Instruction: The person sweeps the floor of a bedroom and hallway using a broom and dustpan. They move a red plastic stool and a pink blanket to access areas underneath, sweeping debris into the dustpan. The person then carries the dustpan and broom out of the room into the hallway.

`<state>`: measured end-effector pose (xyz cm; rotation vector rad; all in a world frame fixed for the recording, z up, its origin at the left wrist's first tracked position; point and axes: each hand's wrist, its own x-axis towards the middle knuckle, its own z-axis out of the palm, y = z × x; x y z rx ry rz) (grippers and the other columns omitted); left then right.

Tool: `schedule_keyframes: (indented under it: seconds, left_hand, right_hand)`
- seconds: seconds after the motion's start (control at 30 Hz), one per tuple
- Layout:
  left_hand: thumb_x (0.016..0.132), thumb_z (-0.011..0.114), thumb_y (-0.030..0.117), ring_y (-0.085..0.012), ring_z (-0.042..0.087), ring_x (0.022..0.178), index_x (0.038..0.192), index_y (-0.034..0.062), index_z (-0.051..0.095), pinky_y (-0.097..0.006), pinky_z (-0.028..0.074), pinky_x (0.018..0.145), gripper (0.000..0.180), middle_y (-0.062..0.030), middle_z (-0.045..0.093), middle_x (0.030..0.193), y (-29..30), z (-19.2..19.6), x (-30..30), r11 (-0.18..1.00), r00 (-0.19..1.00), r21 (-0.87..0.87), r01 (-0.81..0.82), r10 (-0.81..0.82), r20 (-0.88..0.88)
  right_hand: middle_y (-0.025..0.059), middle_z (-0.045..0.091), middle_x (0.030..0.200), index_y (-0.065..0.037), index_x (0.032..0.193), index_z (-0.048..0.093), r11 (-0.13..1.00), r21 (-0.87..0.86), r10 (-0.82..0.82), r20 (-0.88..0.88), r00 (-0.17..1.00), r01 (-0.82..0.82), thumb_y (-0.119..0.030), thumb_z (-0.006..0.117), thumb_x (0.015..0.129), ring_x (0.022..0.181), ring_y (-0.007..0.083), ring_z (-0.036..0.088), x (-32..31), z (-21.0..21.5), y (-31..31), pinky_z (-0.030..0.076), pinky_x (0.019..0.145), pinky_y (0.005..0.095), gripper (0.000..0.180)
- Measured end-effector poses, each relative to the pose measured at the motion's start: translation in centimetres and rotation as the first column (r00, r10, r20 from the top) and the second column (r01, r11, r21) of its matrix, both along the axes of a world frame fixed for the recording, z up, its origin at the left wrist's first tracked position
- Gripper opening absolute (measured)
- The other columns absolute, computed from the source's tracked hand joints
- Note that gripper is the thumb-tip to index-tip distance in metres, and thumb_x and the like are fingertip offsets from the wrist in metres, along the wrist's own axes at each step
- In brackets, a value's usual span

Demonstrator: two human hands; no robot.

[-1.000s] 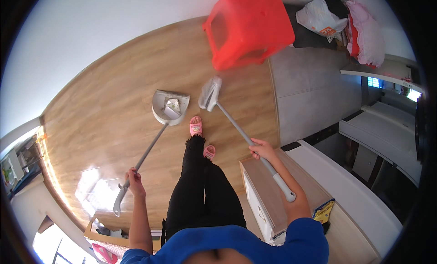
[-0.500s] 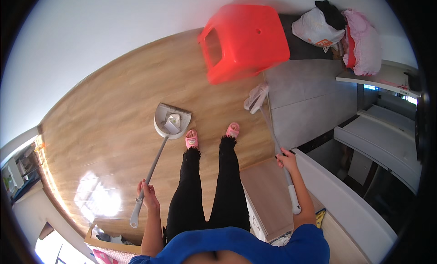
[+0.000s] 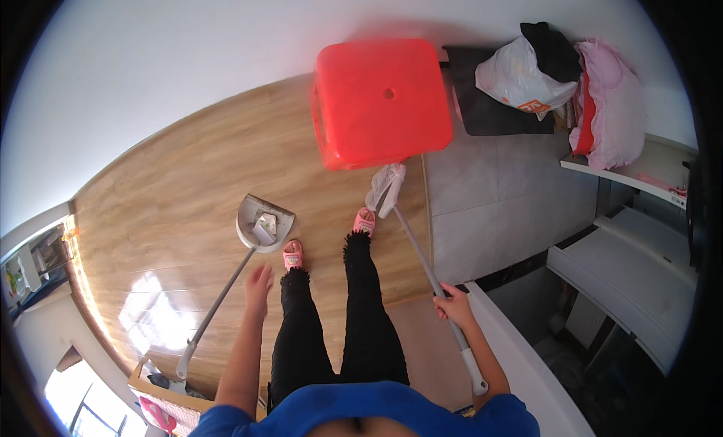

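Note:
My right hand (image 3: 454, 307) is closed round the grey pole of a broom (image 3: 416, 245). Its pale pinkish head is at the floor near the red stool's front edge, beside my right slipper. My left hand (image 3: 258, 288) hangs with nothing in it, fingers stretched forward and somewhat blurred. Left of that hand, apart from it, is the grey handle of a long-handled dustpan (image 3: 218, 301). The dustpan's pale scoop rests on the wooden floor and holds white scraps (image 3: 265, 228) that look like paper.
A red plastic stool (image 3: 380, 105) stands ahead by the wall. To its right are a white plastic bag (image 3: 520, 75) on a dark mat and a pink frilled cushion (image 3: 617, 113). A cardboard box (image 3: 139, 380) sits at the lower left, a white ledge (image 3: 520, 346) at the right.
My left hand has let go of the dustpan handle and moved forward. The broom head has swung left toward my right foot, and my view has shifted.

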<state>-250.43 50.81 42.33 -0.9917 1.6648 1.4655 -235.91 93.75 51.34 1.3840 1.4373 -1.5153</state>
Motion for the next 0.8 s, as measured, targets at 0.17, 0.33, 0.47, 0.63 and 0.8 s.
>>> schedule_keyframes:
  seconds: [0.17, 0.33, 0.47, 0.63, 0.8]
  left_hand:
    - [0.080, 0.055, 0.041, -0.0195, 0.012, 0.129, 0.135, 0.0086, 0.001, -0.037, 0.012, 0.102, 0.084, -0.0096, 0.006, 0.142, 16.2, -5.7, -17.9, 0.964, 0.945, 0.178, 0.199, -0.141, -0.295]
    - [0.069, 0.067, 0.042, -0.0254, 0.029, 0.122, 0.131, -0.0040, -0.001, -0.034, 0.026, 0.098, 0.104, -0.0188, 0.019, 0.136, 24.7, -8.6, -27.7, 0.960, 0.935, 0.094, 0.262, -0.228, -0.270]
    - [0.067, 0.071, 0.032, -0.0240, 0.043, 0.111, 0.129, -0.0041, 0.011, -0.034, 0.037, 0.090, 0.093, -0.0173, 0.035, 0.127, 25.8, -9.7, -30.1, 0.842, 0.969, 0.485, 0.237, -0.169, -0.180]
    - [0.069, 0.068, 0.020, -0.0219, 0.050, 0.102, 0.121, -0.0025, 0.033, -0.033, 0.042, 0.086, 0.066, -0.0150, 0.047, 0.116, 25.3, -8.8, -29.6, 0.841, 0.981, 0.527, 0.124, -0.025, -0.191]
    - [0.069, 0.065, 0.014, -0.0220, 0.051, 0.099, 0.115, -0.0030, 0.040, -0.033, 0.043, 0.086, 0.055, -0.0144, 0.050, 0.110, 19.9, -3.7, -27.7, 0.868, 0.973, 0.496, 0.033, 0.085, -0.213]
  right_hand:
    - [0.0044, 0.053, 0.058, -0.001, 0.127, 0.034, 0.995, -0.089, 0.056, 0.026, 0.998, -0.053, -0.003, 0.057, 0.076, 0.043, 0.0087, 0.048, -0.8, 1.2, 3.7, 0.038, 0.037, 0.0212, 0.055]
    - [0.0037, 0.051, 0.056, -0.001, 0.128, 0.031, 0.989, -0.144, 0.031, 0.058, 0.998, -0.022, -0.004, 0.057, 0.077, 0.043, 0.0084, 0.047, -1.0, 2.9, 5.5, 0.037, 0.038, 0.0210, 0.058]
    - [0.0029, 0.051, 0.058, 0.000, 0.125, 0.036, 0.984, -0.173, -0.032, 0.109, 0.994, 0.051, -0.006, 0.059, 0.077, 0.043, 0.0079, 0.046, -1.3, 3.5, 5.6, 0.036, 0.038, 0.0209, 0.053]
    - [0.0024, 0.050, 0.058, 0.000, 0.117, 0.044, 0.977, -0.208, -0.031, 0.109, 0.994, 0.054, -0.005, 0.058, 0.076, 0.045, 0.0076, 0.047, -2.1, 3.6, 5.0, 0.036, 0.039, 0.0199, 0.044]
    - [0.0031, 0.051, 0.056, 0.001, 0.117, 0.044, 0.989, -0.143, -0.003, 0.113, 0.994, 0.019, -0.001, 0.055, 0.074, 0.044, 0.0083, 0.048, -3.5, 4.6, 4.6, 0.038, 0.039, 0.0203, 0.044]
